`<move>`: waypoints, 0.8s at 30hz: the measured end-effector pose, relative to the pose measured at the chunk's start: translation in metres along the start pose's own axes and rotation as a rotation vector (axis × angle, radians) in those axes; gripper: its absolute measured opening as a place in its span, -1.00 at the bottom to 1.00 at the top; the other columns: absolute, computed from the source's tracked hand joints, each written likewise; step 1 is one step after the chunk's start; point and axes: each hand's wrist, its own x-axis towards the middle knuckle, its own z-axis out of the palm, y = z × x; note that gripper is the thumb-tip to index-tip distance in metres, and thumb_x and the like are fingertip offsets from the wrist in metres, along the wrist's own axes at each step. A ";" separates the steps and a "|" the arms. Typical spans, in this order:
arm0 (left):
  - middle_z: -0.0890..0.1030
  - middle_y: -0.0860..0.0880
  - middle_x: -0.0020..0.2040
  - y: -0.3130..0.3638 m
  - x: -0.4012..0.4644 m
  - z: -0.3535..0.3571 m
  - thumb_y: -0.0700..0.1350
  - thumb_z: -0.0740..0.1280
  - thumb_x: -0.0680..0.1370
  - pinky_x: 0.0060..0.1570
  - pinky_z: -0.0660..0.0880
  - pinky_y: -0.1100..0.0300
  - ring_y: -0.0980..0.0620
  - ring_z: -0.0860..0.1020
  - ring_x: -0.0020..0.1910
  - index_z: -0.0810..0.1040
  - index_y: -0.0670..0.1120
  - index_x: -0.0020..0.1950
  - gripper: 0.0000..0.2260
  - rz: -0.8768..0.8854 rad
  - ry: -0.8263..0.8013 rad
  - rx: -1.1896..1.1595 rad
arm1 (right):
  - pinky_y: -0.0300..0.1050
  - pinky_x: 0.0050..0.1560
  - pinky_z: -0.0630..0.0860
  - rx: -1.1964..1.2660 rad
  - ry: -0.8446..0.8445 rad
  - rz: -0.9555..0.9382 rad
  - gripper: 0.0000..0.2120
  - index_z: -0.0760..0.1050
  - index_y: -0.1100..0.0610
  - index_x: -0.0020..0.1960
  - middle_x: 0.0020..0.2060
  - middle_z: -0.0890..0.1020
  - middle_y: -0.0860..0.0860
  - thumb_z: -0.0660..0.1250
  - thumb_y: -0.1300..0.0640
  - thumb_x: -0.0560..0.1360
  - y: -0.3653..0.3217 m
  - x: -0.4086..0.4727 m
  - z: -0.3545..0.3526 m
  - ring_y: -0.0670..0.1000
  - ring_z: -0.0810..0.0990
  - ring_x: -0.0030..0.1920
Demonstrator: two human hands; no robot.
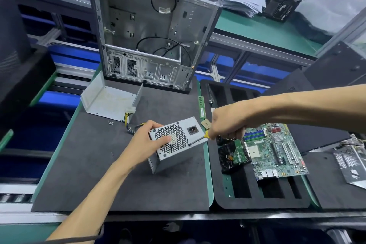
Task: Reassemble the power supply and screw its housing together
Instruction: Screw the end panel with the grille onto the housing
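Power supply (174,142), a grey sheet-metal box with a honeycomb fan grille and a black mains socket on its upturned face, stands tilted on the dark foam mat (99,174), propped on 1 lower edge. Beyond and to the left of the left hand (147,141) lie a bent grey sheet-metal cover (107,101) and 2 small loose screws (110,123), with the supply's yellow-and-black wire bundle (129,125) trailing just behind that hand. The left hand wraps the box's left side, fingers curled over the top edge and thumb pressed on the grille, steadying it.

To the right of the box, the right hand (225,125) is closed around the yellow handle of a slim black-shafted screwdriver (198,140), whose tip sits at the lower right corner of the grille face (whether it is seated in a screw head is too small to tell). Below and right of that hand a green motherboard (275,152) rests on a black foam tray (257,202); far beyond both hands stands an open grey computer case (150,31).

This looks like the screwing stage, with the housing seemingly closed. Next, the driver needs to stay square to the face while the left hand resists the twist; the 2 loose screws probably await their holes.
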 end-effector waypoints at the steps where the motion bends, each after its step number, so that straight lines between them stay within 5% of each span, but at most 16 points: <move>1: 0.67 0.24 -0.12 -0.001 0.000 0.000 -0.13 0.54 0.48 -0.25 0.38 0.61 0.53 0.55 -0.17 0.57 -0.05 0.07 -0.77 -0.013 0.000 -0.044 | -0.26 -0.50 0.19 -0.138 0.036 -0.050 -0.66 0.34 0.17 -0.34 -0.56 0.36 0.01 0.28 0.18 0.60 -0.001 -0.001 0.000 0.03 0.26 -0.54; 4: 0.61 0.48 -0.17 -0.002 0.000 0.001 -0.17 0.56 0.45 -0.28 0.43 0.55 0.40 0.61 -0.20 0.60 -0.04 0.07 -0.75 -0.047 -0.002 -0.136 | -0.09 -0.28 0.45 -0.866 0.270 -0.339 -0.76 0.54 0.24 -0.06 -0.20 0.62 0.13 0.25 0.06 0.60 -0.004 -0.005 0.001 0.17 0.57 -0.22; 6: 0.63 0.43 -0.18 -0.002 0.001 0.003 -0.20 0.56 0.45 -0.27 0.43 0.56 0.41 0.61 -0.21 0.61 -0.06 0.08 -0.74 -0.057 -0.006 -0.181 | -0.01 -0.22 0.44 -1.299 0.381 -0.523 -0.71 0.56 0.19 0.06 -0.07 0.62 0.10 0.17 0.01 0.66 -0.007 -0.009 -0.002 0.20 0.61 -0.13; 10: 0.58 0.28 -0.12 -0.003 0.002 0.005 -0.22 0.56 0.44 -0.24 0.42 0.59 0.48 0.58 -0.18 0.64 -0.07 0.08 -0.74 -0.053 0.007 -0.233 | -0.01 -0.28 0.28 -1.595 0.377 -0.691 -0.73 0.55 0.18 0.05 -0.09 0.63 0.10 0.10 0.10 0.67 -0.015 -0.012 -0.006 0.16 0.42 -0.27; 14: 0.65 0.39 -0.16 -0.006 0.000 0.009 -0.22 0.52 0.49 -0.21 0.47 0.54 0.42 0.62 -0.15 0.59 -0.08 0.11 -0.77 -0.060 -0.006 -0.264 | -0.06 -0.26 0.33 -1.265 0.305 -0.506 -0.71 0.37 0.14 -0.20 -0.30 0.50 0.12 0.13 0.06 0.66 -0.025 -0.004 -0.001 0.17 0.39 -0.31; 17: 0.63 0.45 -0.14 -0.008 0.000 0.012 -0.24 0.48 0.52 -0.22 0.48 0.53 0.41 0.63 -0.13 0.56 -0.06 0.09 -0.80 -0.047 -0.018 -0.287 | -0.21 -0.43 0.37 -0.648 0.156 -0.199 -0.67 0.54 0.21 -0.19 -0.52 0.44 0.01 0.18 0.10 0.65 -0.019 0.003 -0.002 0.02 0.41 -0.50; 20: 0.62 0.47 -0.16 -0.008 0.000 0.012 -0.23 0.49 0.52 -0.23 0.48 0.54 0.41 0.63 -0.14 0.56 -0.06 0.08 -0.80 -0.038 -0.028 -0.298 | -0.37 -0.58 0.12 -0.093 0.020 0.035 -0.71 0.50 0.24 -0.25 -0.62 0.28 -0.04 0.16 0.26 0.62 -0.015 0.008 -0.002 -0.06 0.16 -0.65; 24: 0.71 0.24 -0.13 -0.006 -0.001 0.009 -0.20 0.51 0.51 -0.22 0.52 0.45 0.25 0.69 -0.14 0.58 -0.06 0.11 -0.78 -0.065 0.000 -0.306 | -0.40 -0.57 0.06 -0.004 -0.057 0.041 -0.63 0.26 0.11 -0.38 -0.59 0.21 -0.03 0.18 0.30 0.58 -0.018 0.007 -0.003 -0.06 0.10 -0.63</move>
